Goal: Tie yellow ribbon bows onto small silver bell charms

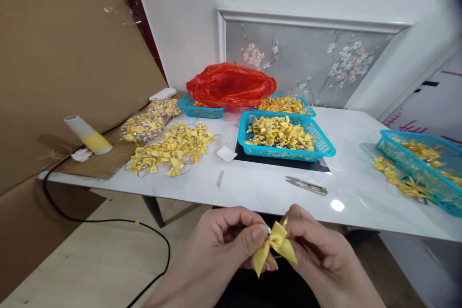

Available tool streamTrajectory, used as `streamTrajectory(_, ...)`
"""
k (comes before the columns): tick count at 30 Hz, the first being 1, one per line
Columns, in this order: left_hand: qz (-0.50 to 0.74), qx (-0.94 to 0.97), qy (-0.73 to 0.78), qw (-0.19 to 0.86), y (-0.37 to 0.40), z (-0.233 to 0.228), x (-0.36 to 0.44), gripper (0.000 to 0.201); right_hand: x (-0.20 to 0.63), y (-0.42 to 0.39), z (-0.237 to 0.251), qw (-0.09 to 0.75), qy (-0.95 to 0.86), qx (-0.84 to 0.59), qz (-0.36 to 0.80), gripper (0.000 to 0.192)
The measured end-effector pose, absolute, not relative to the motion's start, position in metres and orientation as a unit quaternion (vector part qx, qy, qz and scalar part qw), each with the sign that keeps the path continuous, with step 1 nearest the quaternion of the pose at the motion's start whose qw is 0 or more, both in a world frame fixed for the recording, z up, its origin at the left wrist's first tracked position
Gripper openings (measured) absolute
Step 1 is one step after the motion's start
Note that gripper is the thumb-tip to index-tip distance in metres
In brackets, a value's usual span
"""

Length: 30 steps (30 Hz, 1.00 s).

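Nearest the camera, below the table's front edge, the left hand (216, 250) and right hand (317, 255) meet around a small yellow bow (275, 246). The left thumb and fingers are pinched shut on the bow's knot, where a bit of metal shows; the right hand's fingers are closed on it from the other side — both hands have hold of the one bow, its tails hanging down between them.

Just beyond, on the white table (260, 192), a pair of snips (306, 185) lies flat near the front edge, well apart from the hands. To the left of them sit a small strip (220, 178) and a white scrap (226, 153).

Further in, a blue basket (325, 147) holds a heap of yellow bows. Left of it a loose pile of bows (173, 149) is spread on the table, with bagged bows (147, 122) behind and a glue tube (88, 134) lying on cardboard at the left end. At the right edge another basket (415, 163) holds more bows, some spilled beside it.

At the back — against the wall — two more baskets stand, a red bag (231, 84) lying over the left one.
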State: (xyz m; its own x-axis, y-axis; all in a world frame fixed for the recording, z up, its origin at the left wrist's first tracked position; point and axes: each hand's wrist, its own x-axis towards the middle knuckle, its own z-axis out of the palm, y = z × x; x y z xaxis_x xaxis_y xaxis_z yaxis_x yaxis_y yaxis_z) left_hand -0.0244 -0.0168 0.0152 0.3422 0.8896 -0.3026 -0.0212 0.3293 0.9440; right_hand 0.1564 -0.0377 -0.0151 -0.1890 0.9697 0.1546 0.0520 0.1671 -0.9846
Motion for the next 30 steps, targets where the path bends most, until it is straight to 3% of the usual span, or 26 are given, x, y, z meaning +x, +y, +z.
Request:
streamTrajectory(5,0.324,0.499,0.477,0.647,-0.016,0.013,-0.027,0.03,0.162,-0.036,-0.013,0.436,-0.643,-0.414,0.474,0.023)
streamTrajectory(11,0.357,0.435,0.429,0.706,-0.015,0.021,-0.02,0.025,0.166,-0.033,-0.011,0.419,-0.679,-0.396,0.455,0.023)
streamTrajectory(16,0.364,0.418,0.424,0.716,-0.015,0.024,-0.019,0.023,0.162,-0.037,-0.013,0.464,-0.635,-0.411,0.462,0.022)
streamTrajectory(30,0.381,0.386,0.402,0.738,-0.017,0.025,-0.019,0.018,0.156,-0.037,-0.015,0.489,-0.603,-0.417,0.473,0.022)
